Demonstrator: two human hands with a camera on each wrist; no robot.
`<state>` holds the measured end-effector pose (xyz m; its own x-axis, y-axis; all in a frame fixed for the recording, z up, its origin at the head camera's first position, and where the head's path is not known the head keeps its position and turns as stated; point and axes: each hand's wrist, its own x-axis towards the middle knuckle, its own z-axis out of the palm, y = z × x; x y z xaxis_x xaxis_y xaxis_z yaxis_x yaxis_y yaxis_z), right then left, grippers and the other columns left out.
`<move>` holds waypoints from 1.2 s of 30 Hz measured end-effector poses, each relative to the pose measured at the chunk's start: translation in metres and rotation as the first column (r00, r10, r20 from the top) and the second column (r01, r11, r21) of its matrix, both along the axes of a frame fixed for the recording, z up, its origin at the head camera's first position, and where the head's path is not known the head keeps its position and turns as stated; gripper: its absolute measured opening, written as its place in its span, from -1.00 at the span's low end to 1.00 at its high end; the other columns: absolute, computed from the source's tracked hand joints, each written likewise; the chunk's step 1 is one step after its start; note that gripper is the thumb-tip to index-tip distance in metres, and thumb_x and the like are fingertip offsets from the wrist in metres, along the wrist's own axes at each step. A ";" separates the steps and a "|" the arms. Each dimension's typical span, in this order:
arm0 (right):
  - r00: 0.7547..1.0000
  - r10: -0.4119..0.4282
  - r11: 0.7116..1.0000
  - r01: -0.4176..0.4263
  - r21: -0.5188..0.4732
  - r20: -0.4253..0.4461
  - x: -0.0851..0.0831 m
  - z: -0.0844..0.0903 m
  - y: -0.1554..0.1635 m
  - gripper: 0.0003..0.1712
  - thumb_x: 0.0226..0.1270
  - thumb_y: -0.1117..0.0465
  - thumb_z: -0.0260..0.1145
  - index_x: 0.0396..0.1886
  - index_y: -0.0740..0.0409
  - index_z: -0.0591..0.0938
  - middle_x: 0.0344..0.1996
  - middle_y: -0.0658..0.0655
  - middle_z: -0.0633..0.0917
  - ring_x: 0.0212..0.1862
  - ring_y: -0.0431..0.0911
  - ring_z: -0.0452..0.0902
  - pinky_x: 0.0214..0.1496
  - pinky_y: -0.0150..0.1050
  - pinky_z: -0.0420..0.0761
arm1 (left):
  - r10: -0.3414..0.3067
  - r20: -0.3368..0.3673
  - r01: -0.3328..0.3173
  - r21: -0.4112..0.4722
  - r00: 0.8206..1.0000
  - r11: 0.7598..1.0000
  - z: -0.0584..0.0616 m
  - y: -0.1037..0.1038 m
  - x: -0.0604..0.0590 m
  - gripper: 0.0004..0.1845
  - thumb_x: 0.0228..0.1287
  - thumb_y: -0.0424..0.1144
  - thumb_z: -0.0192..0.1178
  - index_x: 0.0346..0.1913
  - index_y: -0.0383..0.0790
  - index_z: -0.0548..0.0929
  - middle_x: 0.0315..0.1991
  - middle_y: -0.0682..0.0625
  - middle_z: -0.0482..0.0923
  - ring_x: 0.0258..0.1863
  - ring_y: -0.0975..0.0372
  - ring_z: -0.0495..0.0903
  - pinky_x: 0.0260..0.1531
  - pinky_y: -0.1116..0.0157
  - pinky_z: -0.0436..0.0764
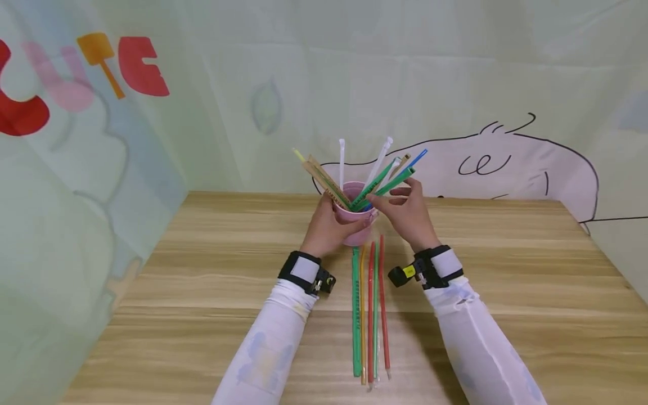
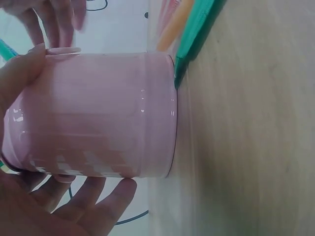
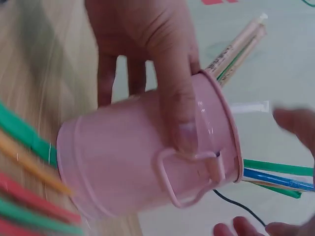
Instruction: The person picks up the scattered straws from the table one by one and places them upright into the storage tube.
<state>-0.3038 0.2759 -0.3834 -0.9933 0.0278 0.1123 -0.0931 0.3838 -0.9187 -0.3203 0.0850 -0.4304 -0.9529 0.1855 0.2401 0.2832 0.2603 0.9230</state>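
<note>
A small pink metal bucket (image 1: 354,225) with a thin wire handle stands upright on the light wooden tabletop (image 1: 506,281), near its far edge and about midway across. The left hand (image 1: 329,225) wraps round the bucket's side, thumb on the near wall and fingers curled behind it, as the left wrist view shows plainly. A bunch of long thin straws (image 1: 377,177) fans out of the bucket's mouth: green, blue, white and paper-wrapped ones. The right hand (image 1: 407,216) is at the bucket's right rim, its thumb and fingers pinching a green straw (image 1: 392,183) that slants up and to the right out of the bucket.

Just in front of the bucket, between the two wrists, a row of loose straws (image 1: 369,309) lies flat on the tabletop, running toward the person: green, orange, red, green and red, side by side and nearly parallel. Both forearms wear white sleeves and black wrist straps. Behind the tabletop hangs a pale green cartoon-printed curtain (image 1: 455,84).
</note>
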 end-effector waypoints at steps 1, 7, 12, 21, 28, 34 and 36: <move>0.999 0.030 1.000 -0.029 -0.010 0.017 -0.001 -0.002 -0.002 0.10 0.29 -0.12 0.50 0.59 0.12 0.07 0.37 0.30 0.39 0.34 0.10 0.40 0.27 0.02 0.58 | 0.005 -0.002 -0.005 -0.008 1.000 1.000 0.000 0.000 0.000 -0.04 0.13 -0.14 0.57 0.49 -0.20 0.22 0.39 -0.14 0.39 0.40 0.06 0.45 0.45 0.06 0.45; 0.968 0.244 0.966 -0.248 -0.079 -0.060 -0.010 -0.019 -0.019 -0.01 0.22 0.11 0.59 0.53 0.13 0.24 0.40 0.27 0.47 0.44 0.14 0.39 0.52 0.23 0.33 | 0.045 -0.002 -0.045 -0.069 0.999 0.997 0.000 -0.001 0.000 -0.02 0.09 -0.17 0.57 0.51 -0.20 0.22 0.44 -0.17 0.39 0.46 0.04 0.39 0.52 0.05 0.34; 0.919 0.371 0.913 -0.388 -0.129 -0.137 -0.020 -0.026 -0.025 -0.19 0.18 0.28 0.60 0.41 0.13 0.46 0.23 0.19 0.65 0.26 0.04 0.62 0.39 -0.01 0.55 | 0.048 -0.012 -0.049 -0.086 0.999 0.995 -0.003 0.001 -0.001 -0.01 0.06 -0.23 0.55 0.51 -0.24 0.20 0.45 -0.21 0.38 0.46 0.02 0.40 0.50 0.05 0.36; 0.909 0.404 0.902 -0.414 -0.121 -0.102 -0.028 -0.032 -0.027 -0.18 0.22 0.29 0.57 0.45 0.10 0.42 0.26 0.18 0.63 0.29 0.03 0.58 0.44 0.03 0.51 | 0.048 -0.026 -0.050 -0.114 0.999 0.992 -0.004 -0.004 -0.002 -0.04 0.10 -0.14 0.54 0.49 -0.22 0.22 0.40 -0.18 0.42 0.41 0.05 0.44 0.46 0.05 0.42; 0.911 0.402 0.903 -0.411 -0.124 -0.092 -0.028 -0.036 -0.028 -0.19 0.25 0.25 0.56 0.46 0.07 0.42 0.27 0.16 0.64 0.29 0.02 0.60 0.45 0.00 0.51 | 0.031 0.009 -0.029 -0.171 0.999 0.985 -0.002 -0.009 0.002 -0.02 0.15 -0.05 0.52 0.54 -0.12 0.18 0.46 -0.17 0.37 0.42 0.00 0.46 0.41 0.02 0.48; 0.915 0.390 0.910 -0.400 -0.111 -0.104 -0.029 -0.034 -0.028 -0.17 0.22 0.27 0.56 0.47 0.07 0.44 0.30 0.17 0.62 0.34 0.03 0.55 0.49 0.03 0.46 | 0.107 0.063 -0.085 -0.290 0.992 0.953 0.007 -0.015 0.018 0.13 0.17 0.07 0.49 0.64 -0.21 0.04 0.58 -0.27 0.19 0.55 -0.11 0.28 0.51 -0.11 0.33; 0.912 0.392 0.908 -0.405 -0.110 -0.119 -0.030 -0.033 -0.027 -0.16 0.20 0.33 0.56 0.48 0.10 0.43 0.31 0.19 0.62 0.35 0.06 0.55 0.51 0.05 0.44 | 0.172 0.066 -0.136 -0.371 0.983 0.919 0.010 -0.014 0.027 0.10 0.21 0.10 0.43 0.61 -0.34 0.07 0.54 -0.35 0.21 0.49 -0.18 0.34 0.45 -0.14 0.40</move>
